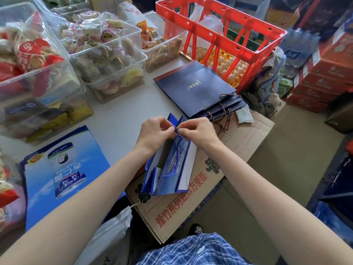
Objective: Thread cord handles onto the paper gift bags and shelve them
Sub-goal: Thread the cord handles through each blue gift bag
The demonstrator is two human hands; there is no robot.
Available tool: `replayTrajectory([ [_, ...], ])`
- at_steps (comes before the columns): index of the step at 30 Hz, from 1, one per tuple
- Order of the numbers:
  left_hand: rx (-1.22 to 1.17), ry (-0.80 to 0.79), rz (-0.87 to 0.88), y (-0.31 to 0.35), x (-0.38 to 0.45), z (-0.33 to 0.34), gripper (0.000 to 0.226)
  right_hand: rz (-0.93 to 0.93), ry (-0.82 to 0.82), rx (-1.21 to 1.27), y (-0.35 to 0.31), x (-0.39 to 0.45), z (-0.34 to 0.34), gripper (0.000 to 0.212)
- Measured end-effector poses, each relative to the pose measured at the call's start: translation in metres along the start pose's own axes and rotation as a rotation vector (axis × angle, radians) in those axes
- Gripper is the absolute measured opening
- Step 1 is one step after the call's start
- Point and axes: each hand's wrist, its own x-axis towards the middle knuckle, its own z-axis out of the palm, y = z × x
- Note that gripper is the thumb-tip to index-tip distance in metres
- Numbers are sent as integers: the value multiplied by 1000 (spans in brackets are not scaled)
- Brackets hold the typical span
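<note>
Hands — left (152, 131), right (196, 131) — pinch one blue cord (175, 129).

Bare table (122, 111) lay open at centre frame, between the snack tubs (107, 60) at upper left and the navy bags (196, 88). The red crate (219, 35) blocked the upper centre. Stacked cartons (315, 81) walled the right; open floor (286, 159) lay below them.

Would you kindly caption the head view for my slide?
Both hands, left and right, pinch a blue cord at a blue gift bag's top edge.
</note>
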Motion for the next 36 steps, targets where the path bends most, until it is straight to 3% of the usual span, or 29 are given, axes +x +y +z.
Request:
replayTrajectory([
  [3,-46,-21,-59,0,3,-2,2,33,-26,49,0,2,-2,9],
  [8,-310,-330,-151,-2,6,-16,9,53,-160,164,3,1,-11,11],
  [14,-277,-429,-102,-4,9,-23,9,80,-215,340,10,3,-6,10],
  [23,-221,-274,-83,1,8,-14,3,107,-226,414,12,5,-9,10],
  [29,-435,-271,-214,2,5,-16,7,70,-188,434,15,5,-6,18],
  [32,-349,-253,-190,1,5,-16,8,65,-222,419,14,4,-6,23],
  [34,-336,-233,-198,-2,5,-15,10,79,-191,338,16,3,-4,23],
  [36,-391,-223,-226,-4,5,-15,10,67,-170,102,22,5,1,23],
])
